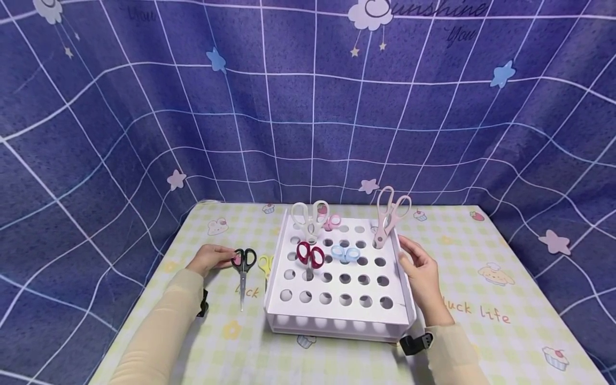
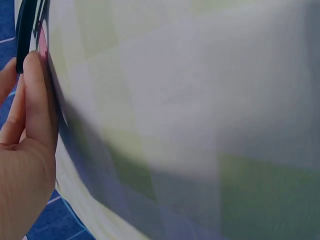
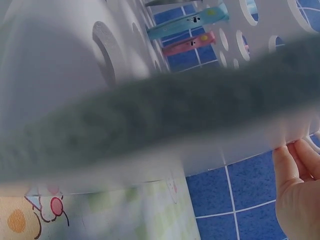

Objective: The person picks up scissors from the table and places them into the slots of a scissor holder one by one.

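At the left, my left hand pinches a handle loop of black-handled scissors, whose blades point toward me over the table. The left wrist view shows the dark scissors handle between thumb and fingers. My right hand grips the right side wall of a white holed rack; in the right wrist view its fingertips meet the rack's edge. Standing in the rack's holes are white scissors, large pale pink scissors, dark red scissors, light blue scissors and small pink scissors.
Yellow scissors lie between the black pair and the rack, partly hidden by its left wall. Inside the rack hang a light blue blade and a pink blade. A checked cloth covers the table; a blue grid curtain stands behind.
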`<action>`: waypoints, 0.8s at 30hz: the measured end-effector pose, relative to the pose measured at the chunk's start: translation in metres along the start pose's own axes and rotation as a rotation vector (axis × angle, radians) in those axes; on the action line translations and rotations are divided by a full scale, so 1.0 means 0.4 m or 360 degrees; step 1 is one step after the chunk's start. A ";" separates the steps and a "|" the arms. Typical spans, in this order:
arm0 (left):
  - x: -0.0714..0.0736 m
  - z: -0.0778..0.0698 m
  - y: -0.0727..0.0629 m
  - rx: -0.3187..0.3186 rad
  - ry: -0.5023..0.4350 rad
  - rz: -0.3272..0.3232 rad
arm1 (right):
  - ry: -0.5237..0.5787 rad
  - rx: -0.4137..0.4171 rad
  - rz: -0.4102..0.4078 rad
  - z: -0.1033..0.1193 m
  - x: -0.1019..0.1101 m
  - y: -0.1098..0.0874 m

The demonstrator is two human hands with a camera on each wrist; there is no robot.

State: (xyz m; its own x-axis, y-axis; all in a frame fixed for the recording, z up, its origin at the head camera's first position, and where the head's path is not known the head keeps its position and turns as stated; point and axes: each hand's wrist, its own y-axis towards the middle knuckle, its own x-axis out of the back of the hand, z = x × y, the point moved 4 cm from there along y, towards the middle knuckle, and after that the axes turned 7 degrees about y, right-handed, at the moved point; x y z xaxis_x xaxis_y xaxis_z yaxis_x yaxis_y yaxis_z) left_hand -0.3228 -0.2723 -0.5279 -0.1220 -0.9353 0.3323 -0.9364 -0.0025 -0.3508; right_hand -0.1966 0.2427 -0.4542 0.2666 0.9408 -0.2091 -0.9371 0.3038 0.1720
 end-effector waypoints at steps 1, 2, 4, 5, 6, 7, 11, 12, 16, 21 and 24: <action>0.001 0.001 -0.002 0.0012 -0.0014 0.0012 | 0.0004 -0.0001 -0.0001 -0.001 0.000 0.000; 0.003 0.002 -0.005 0.0014 -0.0022 0.0028 | 0.0009 -0.0001 0.0001 -0.002 -0.001 0.000; 0.008 0.000 -0.012 0.0002 -0.0038 0.0055 | 0.0017 0.0000 0.0003 -0.003 -0.002 -0.001; 0.011 -0.002 -0.015 -0.0014 -0.0053 0.0064 | 0.0018 0.0002 0.0004 -0.004 -0.002 -0.001; 0.013 -0.006 -0.018 -0.0033 -0.0068 0.0078 | 0.0019 0.0002 0.0002 -0.004 -0.002 -0.001; 0.015 -0.011 -0.020 -0.0058 -0.0087 0.0095 | 0.0012 0.0004 -0.0002 -0.004 -0.001 -0.001; 0.025 -0.037 -0.028 -0.0137 -0.0163 0.0147 | -0.0008 0.0003 -0.0016 -0.002 0.002 0.000; 0.029 -0.044 -0.031 -0.0147 -0.0172 0.0154 | -0.0009 0.0000 -0.0015 -0.002 0.002 0.000; 0.037 -0.073 -0.040 -0.0184 -0.0214 0.0168 | 0.0003 -0.0007 -0.0004 -0.001 0.003 0.000; 0.041 -0.100 -0.050 -0.0212 -0.0265 0.0183 | 0.0017 -0.0007 0.0003 -0.002 0.004 -0.001; 0.045 -0.111 -0.055 -0.0220 -0.0295 0.0196 | 0.0019 -0.0005 0.0007 -0.001 0.001 -0.001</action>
State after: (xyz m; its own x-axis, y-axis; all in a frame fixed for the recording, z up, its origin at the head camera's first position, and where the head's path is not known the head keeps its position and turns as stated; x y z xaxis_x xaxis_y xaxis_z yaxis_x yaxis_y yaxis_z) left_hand -0.3190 -0.2734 -0.4754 -0.1872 -0.9744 0.1241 -0.9560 0.1517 -0.2513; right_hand -0.1961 0.2429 -0.4549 0.2596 0.9404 -0.2197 -0.9390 0.2990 0.1701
